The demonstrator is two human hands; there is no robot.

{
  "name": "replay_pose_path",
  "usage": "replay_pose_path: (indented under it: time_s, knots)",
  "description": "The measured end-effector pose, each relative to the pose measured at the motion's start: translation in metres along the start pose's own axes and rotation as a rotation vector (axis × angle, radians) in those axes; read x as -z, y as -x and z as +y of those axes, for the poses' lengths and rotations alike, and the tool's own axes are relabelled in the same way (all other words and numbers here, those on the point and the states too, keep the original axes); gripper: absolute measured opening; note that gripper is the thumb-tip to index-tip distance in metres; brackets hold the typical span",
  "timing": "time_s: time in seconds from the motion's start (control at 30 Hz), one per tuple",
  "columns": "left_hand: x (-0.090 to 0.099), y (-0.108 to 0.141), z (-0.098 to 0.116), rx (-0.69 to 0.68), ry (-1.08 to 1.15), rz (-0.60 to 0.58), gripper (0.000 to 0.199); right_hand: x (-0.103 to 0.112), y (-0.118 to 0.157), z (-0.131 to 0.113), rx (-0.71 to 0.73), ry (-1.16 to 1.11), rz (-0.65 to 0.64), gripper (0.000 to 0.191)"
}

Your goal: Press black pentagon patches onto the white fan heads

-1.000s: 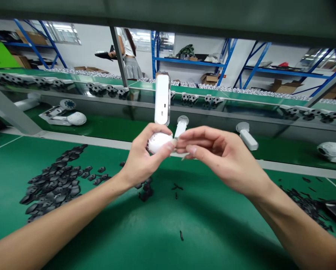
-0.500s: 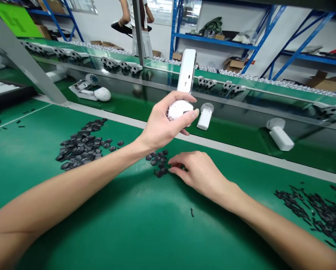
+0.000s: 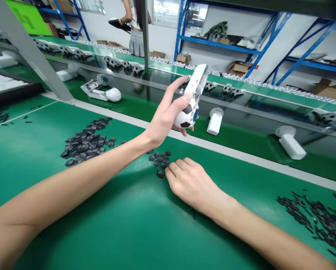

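A white device with a soccer-ball end (image 3: 186,115) is gripped in my left hand (image 3: 166,116), raised over the table's far edge. Black patches and a blue disc show on its ball end, and its long white part points up and away. My right hand (image 3: 186,180) rests on the green table, knuckles up, its fingers curled together at the right side of a small cluster of black pentagonal pieces (image 3: 158,161). Whatever its fingertips hold, if anything, is hidden. A larger pile of black pentagons (image 3: 86,144) lies to the left.
Thin black strips (image 3: 322,219) are heaped at the right. Beyond the pale rail (image 3: 238,153), white units (image 3: 215,122) lie on a green conveyor (image 3: 252,150). Ball-ended units line a ledge behind it. A metal post (image 3: 30,52) rises at the left; a person (image 3: 136,30) stands in the background.
My left hand has turned the device, so its black patches and blue disc now show. My right hand has rolled knuckles up and its fingers have closed. The view has shifted slightly.
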State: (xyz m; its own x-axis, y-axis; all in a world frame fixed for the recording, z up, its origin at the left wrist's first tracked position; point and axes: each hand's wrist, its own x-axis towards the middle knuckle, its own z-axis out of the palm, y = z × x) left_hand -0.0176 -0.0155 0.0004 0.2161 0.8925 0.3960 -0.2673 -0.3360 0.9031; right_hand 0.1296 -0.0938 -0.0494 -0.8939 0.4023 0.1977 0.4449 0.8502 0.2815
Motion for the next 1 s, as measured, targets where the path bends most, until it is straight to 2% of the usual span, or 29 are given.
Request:
replay_pose_path:
  time_s: [0.1, 0.17, 0.23, 0.33, 0.37, 0.43, 0.6, 0.77, 0.87, 1.0]
  knots:
    - [0.002, -0.003, 0.0, 0.057, 0.055, 0.031, 0.069, 0.003, 0.003, 0.007, -0.085, -0.069, -0.078, 0.024]
    - [0.005, -0.006, 0.0, 0.097, 0.066, 0.028, 0.06, 0.009, 0.007, 0.021, -0.207, -0.244, -0.061, 0.019]
    - [0.01, -0.008, 0.0, 0.127, 0.07, 0.012, 0.057, 0.021, 0.012, 0.039, -0.367, -0.535, 0.119, 0.014]
    - [0.015, -0.008, 0.0, 0.118, -0.044, -0.019, 0.06, 0.045, 0.02, 0.063, -0.606, -0.989, 0.521, 0.007]
    - [0.016, -0.008, 0.001, 0.1, -0.125, -0.038, 0.06, 0.052, 0.021, 0.069, -0.666, -1.104, 0.618, 0.012]
    - [0.015, -0.006, 0.001, 0.053, -0.281, -0.092, 0.058, 0.062, 0.023, 0.078, -0.737, -1.273, 0.72, 0.025]
    - [0.005, 0.004, 0.0, -0.035, -0.404, -0.176, 0.052, 0.057, 0.019, 0.084, -0.796, -1.439, 0.66, 0.044]
    - [0.0, 0.008, -0.002, -0.063, -0.374, -0.207, 0.047, 0.048, 0.017, 0.079, -0.779, -1.496, 0.548, 0.044]
    - [-0.001, 0.01, -0.003, -0.103, -0.422, -0.151, 0.047, 0.046, 0.015, 0.073, -0.772, -1.574, 0.536, 0.043]
    - [-0.002, 0.015, -0.006, -0.155, -0.502, -0.043, 0.06, 0.042, 0.009, 0.067, -0.792, -1.702, 0.567, 0.045]
